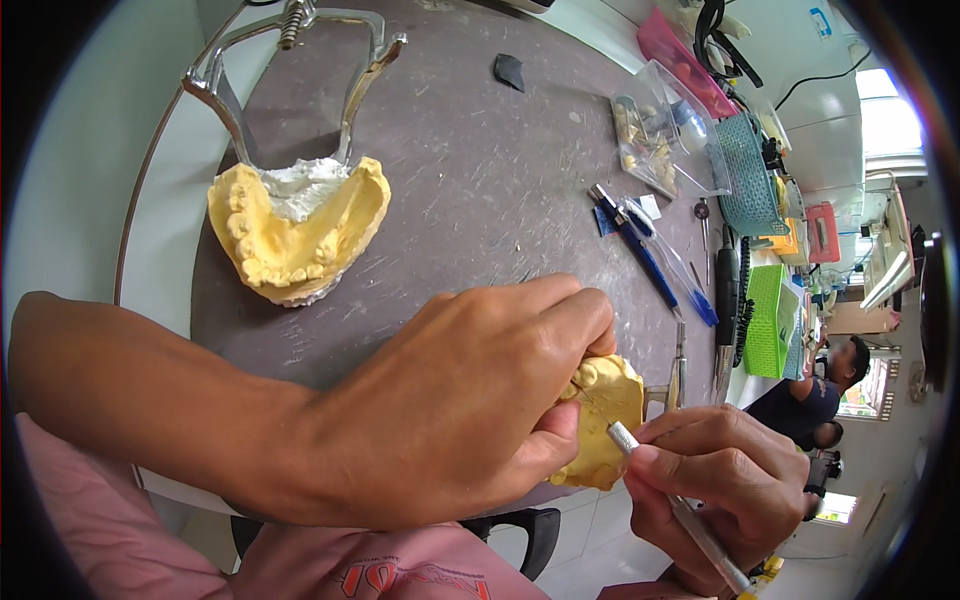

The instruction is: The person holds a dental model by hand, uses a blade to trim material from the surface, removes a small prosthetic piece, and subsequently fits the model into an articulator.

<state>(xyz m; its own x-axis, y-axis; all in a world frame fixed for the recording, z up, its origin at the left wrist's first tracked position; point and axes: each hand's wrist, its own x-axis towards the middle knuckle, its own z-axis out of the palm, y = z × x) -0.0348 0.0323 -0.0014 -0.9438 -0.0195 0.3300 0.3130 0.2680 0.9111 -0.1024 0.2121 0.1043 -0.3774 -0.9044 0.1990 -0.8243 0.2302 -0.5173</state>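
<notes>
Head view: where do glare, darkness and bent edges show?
In the head view, the upper-right window is washed out white; in the same view, the metal tool catches light; the head view's corners are black; and there the left edge of the table bows, probably from the fisheye lens.

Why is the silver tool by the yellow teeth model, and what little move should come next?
Perhaps one light, short stroke: the right hand holds the silver tool with its tip end at the yellow model, which the left hand grips.
</notes>
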